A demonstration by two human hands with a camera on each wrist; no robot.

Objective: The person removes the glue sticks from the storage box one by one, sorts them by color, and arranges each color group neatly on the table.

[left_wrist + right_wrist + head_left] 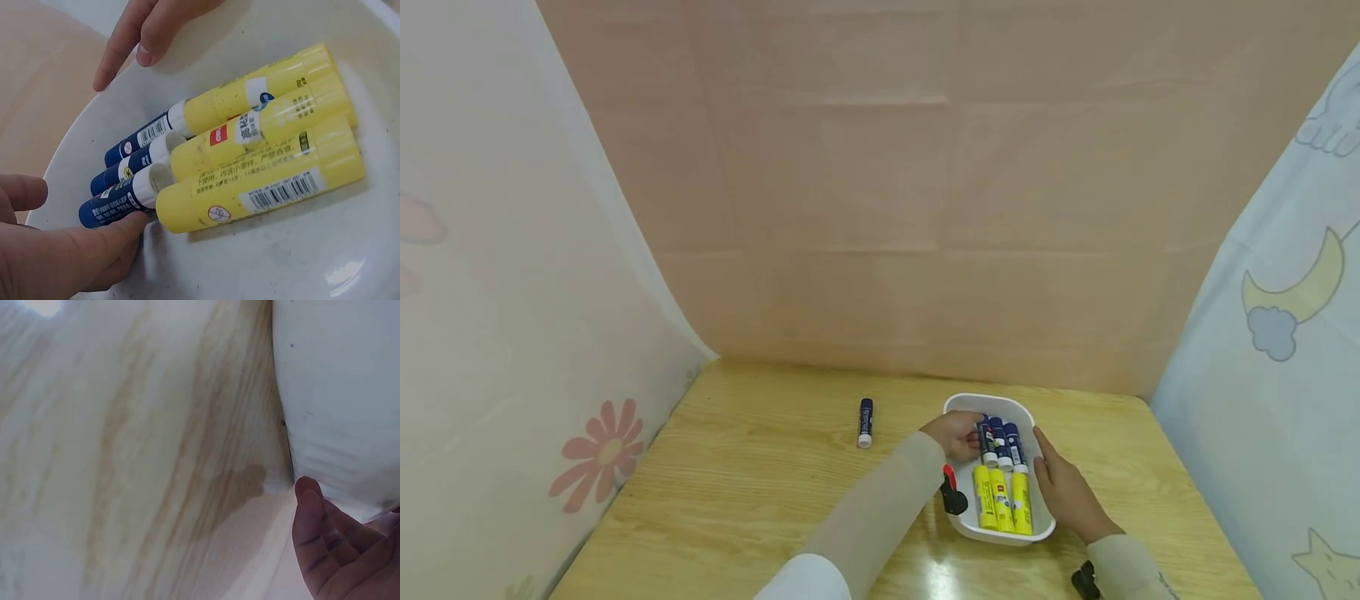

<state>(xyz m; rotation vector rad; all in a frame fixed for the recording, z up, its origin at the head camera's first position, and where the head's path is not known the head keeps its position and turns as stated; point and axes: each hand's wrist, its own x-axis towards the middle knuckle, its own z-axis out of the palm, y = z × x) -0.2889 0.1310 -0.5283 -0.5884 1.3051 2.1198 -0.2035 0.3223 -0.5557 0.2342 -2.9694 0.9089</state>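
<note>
A white plastic tray holds three navy glue sticks with white ends and, nearer the person, three yellow glue sticks, each row lying side by side. My left hand reaches over the tray's left rim. In the left wrist view its extended finger lies along the outermost navy glue stick, touching its side. My right hand grips the tray's right side, its thumb over the rim; in the right wrist view fingertips press the tray's outer wall.
Another navy glue stick lies on the wooden table, left of the tray. A black-and-red device overlaps the tray's left edge. A beige sheet backs the table, with patterned cloths at left and right.
</note>
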